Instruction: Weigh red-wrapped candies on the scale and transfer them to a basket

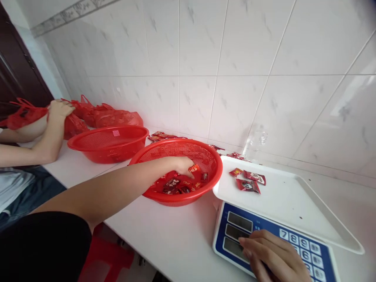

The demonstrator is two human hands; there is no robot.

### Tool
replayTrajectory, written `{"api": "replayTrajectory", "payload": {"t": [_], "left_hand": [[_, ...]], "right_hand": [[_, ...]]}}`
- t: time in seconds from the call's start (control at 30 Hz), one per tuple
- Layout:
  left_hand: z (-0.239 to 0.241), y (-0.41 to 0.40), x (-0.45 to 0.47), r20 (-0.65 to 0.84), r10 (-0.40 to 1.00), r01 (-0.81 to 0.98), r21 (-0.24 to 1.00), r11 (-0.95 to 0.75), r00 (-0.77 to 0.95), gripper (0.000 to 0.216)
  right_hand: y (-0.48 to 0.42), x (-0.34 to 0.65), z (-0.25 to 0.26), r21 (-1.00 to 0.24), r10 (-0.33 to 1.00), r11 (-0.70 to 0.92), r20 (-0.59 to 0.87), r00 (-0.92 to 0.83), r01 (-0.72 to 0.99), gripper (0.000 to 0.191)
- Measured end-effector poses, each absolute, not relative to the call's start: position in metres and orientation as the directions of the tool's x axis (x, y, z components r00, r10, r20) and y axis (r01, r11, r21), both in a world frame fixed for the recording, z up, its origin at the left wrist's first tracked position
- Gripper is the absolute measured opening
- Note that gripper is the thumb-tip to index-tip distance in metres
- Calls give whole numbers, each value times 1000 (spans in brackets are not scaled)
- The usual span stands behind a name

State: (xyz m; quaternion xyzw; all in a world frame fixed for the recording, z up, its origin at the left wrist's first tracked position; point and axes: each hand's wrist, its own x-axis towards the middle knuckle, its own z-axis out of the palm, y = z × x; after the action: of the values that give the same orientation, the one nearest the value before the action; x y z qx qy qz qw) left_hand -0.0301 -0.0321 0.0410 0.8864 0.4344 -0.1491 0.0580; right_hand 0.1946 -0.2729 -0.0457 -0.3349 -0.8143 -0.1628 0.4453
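My left hand (185, 167) reaches into a red plastic basket (217, 172) holding several small wrapped snack packets (172, 184). Its fingers are closed at a bright red snack packet (194, 169); part of the grip is hidden. My right hand (274, 254) is over the blue keypad panel of a digital scale (220, 235), fingers drawn together, with nothing visible in them. On the scale's white tray (282, 199) lie a small red packet (235, 172), a red and white packet (255, 178) and a dark red packet (248, 186).
Another red basket (108, 156) stands to the left. Beyond it are red plastic bags (114, 117), with a co-worker's hand (60, 109) on one. More packets (163, 136) lie along the tiled wall, near a clear plastic bottle (258, 139). A red stool (105, 254) is below the table edge.
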Motion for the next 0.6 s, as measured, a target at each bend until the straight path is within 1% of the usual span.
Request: {"api": "replayTrajectory", "payload": {"t": [0.13,0.27,0.3,0.37,0.43,0.5,0.57,0.6], "left_hand": [[43,-31,-29,-325,783,818,-46,-573,530,44],[54,-36,-21,-276,794,821,-33,-571,541,51],[58,-38,-17,-239,801,824,-11,-567,548,53],[66,-45,-4,-129,819,829,84,-552,559,54],[74,-54,13,3,824,806,210,-554,566,50],[78,-63,32,107,798,750,287,-596,593,45],[78,-70,51,141,744,679,323,-659,654,39],[77,-73,59,128,713,643,343,-684,690,38]], "right_hand": [[-276,195,-42,-96,444,747,808,-386,658,17],[-278,195,-42,-121,451,771,797,-402,625,21],[-279,195,-41,-127,447,779,800,-401,614,22],[-278,193,-40,-135,443,784,805,-395,605,22],[-277,192,-38,-135,436,788,811,-389,601,22],[-275,191,-37,-136,431,792,815,-387,596,23],[-275,191,-36,-141,433,793,814,-387,592,23],[-275,191,-37,-139,433,792,814,-387,594,23]]}}
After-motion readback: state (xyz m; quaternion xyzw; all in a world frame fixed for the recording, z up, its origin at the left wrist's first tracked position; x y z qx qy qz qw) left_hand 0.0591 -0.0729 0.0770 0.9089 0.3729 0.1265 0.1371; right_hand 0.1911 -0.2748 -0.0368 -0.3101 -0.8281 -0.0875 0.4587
